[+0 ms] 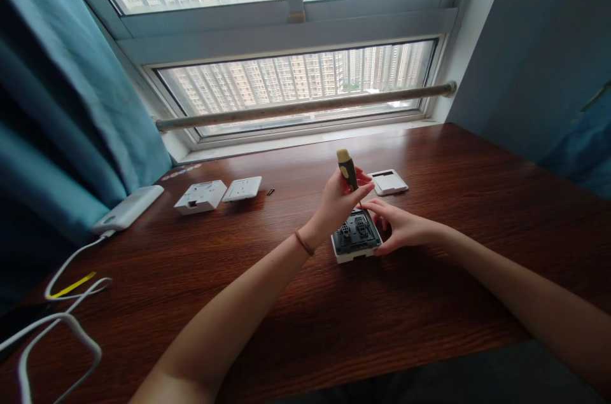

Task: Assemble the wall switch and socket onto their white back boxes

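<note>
Fingers of my left hand (337,200) curl around the handle of a screwdriver (348,172), while my right hand (405,226) grips the black-topped white unit (356,245) by its right side, thumb at the near corner and fingertips around the far one. The relation that matters is the screwdriver's line to the unit: its long axis stands steep, the butt tipped leftward and the thin shaft running down and right toward the unit's far edge. I cannot tell whether its tip sits in a screw. The unit lies on the table (267,302) just below and nearer me than my left fingers; my right hand touches it directly. Just beyond my two hands lies a white frame (389,181); well to the left are small brass-coloured pieces (270,191), a socket plate (242,188) and a white box (200,196). Marks on the white device (128,210) farther left are too small to read; I can make out no brand or lettering.
</note>
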A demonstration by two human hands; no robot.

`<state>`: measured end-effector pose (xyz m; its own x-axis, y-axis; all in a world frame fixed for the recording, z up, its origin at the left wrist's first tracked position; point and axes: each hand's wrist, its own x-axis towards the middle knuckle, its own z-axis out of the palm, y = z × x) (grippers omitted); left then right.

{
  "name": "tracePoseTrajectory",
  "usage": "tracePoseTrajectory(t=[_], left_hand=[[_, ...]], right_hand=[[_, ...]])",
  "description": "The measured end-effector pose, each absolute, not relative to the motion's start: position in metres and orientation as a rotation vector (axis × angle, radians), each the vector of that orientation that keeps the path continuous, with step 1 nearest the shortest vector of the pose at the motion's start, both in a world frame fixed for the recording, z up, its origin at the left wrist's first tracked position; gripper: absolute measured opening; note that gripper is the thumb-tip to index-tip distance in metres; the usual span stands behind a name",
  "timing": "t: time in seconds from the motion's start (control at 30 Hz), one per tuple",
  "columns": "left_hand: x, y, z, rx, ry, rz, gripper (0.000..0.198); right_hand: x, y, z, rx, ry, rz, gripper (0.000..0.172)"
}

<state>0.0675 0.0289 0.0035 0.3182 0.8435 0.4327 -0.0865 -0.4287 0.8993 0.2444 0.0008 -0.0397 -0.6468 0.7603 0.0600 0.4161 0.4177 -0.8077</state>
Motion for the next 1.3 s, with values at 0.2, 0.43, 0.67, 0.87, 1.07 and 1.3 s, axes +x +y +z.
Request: tracePoseTrajectory(t=[0.2, 0.43, 0.67, 0.87, 1.07, 1.3], left_hand=[[0.053, 0.022, 0.032, 1.606, 0.492, 0.926, 0.035], [0.045, 0.019, 0.043, 1.812, 0.532, 0.854, 0.023], [0.059, 0.015, 0.022, 2.194, 0.900, 1.278, 0.022], [0.066, 0.016, 0.017, 1.927, 0.837, 1.253, 0.029], [0.051, 0.024, 0.031, 1.575, 0.602, 0.984, 0.037], [0.046, 0.024, 0.041, 1.627, 0.560, 0.905, 0.036]], right_hand=[[0.244, 0.000, -0.039, -1.039, -2.254, 1.106, 0.093], [0.243, -0.001, -0.035, -1.022, -2.260, 1.114, 0.093], [0.244, 0.001, -0.039, -1.014, -2.275, 1.090, 0.086], [0.245, 0.002, -0.041, -1.002, -2.281, 1.073, 0.091], [0.244, 0.001, -0.038, -0.993, -2.290, 1.093, 0.090], [0.243, 0.000, -0.037, -1.015, -2.260, 1.111, 0.090]])
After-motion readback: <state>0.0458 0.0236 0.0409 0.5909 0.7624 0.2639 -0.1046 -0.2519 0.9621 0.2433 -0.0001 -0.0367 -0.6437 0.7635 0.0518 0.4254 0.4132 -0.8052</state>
